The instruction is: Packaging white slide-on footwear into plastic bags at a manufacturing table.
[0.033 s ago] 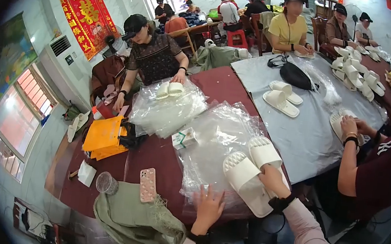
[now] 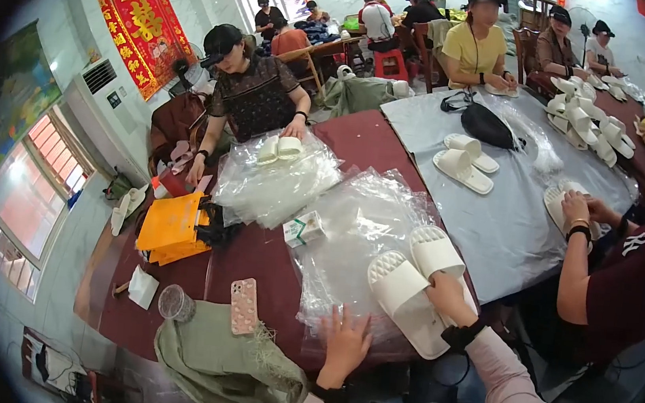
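Note:
A pair of white slide slippers lies side by side at the near edge of the table, on top of a stack of clear plastic bags [image 2: 350, 236]. My right hand [image 2: 448, 297] grips the right slipper [image 2: 438, 252] just behind its strap; its fingertips are partly hidden there. The left slipper [image 2: 397, 283], with a quilted strap, rests against it. My left hand [image 2: 345, 339] is open, fingers spread flat on the near edge of the bags, and holds nothing.
On the dark red table [image 2: 253, 249] are a small white-and-green box [image 2: 303, 230], a patterned phone [image 2: 244, 306], a clear cup [image 2: 176, 303], an orange bag [image 2: 173, 226] and green cloth [image 2: 230, 350]. Opposite, a person handles slippers on bags; another works at the right beside the grey-covered table [image 2: 486, 228].

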{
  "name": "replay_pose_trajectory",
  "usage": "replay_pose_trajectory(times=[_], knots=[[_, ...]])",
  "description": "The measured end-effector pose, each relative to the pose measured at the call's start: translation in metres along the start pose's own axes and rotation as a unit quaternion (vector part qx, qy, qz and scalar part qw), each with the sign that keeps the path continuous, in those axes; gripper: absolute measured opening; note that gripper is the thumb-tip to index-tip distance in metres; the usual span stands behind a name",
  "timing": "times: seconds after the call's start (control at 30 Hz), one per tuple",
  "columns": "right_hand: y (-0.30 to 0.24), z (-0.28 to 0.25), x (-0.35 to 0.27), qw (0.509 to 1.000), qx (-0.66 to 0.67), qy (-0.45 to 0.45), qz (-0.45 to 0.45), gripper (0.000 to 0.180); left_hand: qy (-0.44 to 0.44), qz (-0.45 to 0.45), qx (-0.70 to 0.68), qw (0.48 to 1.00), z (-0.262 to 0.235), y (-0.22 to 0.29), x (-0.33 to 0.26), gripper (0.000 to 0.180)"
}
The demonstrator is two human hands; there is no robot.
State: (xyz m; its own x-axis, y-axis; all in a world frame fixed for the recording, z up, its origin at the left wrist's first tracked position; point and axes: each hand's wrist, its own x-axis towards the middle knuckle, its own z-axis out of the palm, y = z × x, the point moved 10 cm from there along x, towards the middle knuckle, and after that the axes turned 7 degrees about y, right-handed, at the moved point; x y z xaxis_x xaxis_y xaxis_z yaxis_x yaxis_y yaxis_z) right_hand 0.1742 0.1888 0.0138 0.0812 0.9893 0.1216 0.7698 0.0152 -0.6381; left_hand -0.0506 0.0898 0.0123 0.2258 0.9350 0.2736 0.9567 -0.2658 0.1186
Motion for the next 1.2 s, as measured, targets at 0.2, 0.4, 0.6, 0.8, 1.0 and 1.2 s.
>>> replay_pose_trajectory(times=[0.2,0.4,0.6,0.8,1.0,1.2], knots=[[0.005,-0.022,-0.015,0.981,0.177,0.078,0.011,0.024,0.035,0.035,-0.056,0.997,0.003,0.009,0.005,0.051],[-0.063,-0.065,-0.093,0.92,0.351,-0.057,-0.166,0.028,0.027,0.141,-0.028,0.989,0.025,0.012,-0.001,0.059],[-0.079,-0.046,-0.159,0.893,0.352,-0.203,-0.191,0.034,0.038,0.108,-0.043,0.992,0.039,0.008,0.005,0.055],[-0.075,-0.037,-0.155,0.896,0.326,-0.23,-0.195,0.036,0.017,0.178,-0.044,0.983,0.01,0.017,0.02,0.053],[-0.083,-0.035,-0.163,0.902,0.278,-0.25,-0.216,0.037,0.015,0.133,-0.052,0.99,0.021,0.002,0.028,0.045],[-0.083,-0.04,-0.159,0.908,0.292,-0.24,-0.181,0.036,0.059,0.114,-0.306,0.943,0.004,0.001,0.031,0.045]])
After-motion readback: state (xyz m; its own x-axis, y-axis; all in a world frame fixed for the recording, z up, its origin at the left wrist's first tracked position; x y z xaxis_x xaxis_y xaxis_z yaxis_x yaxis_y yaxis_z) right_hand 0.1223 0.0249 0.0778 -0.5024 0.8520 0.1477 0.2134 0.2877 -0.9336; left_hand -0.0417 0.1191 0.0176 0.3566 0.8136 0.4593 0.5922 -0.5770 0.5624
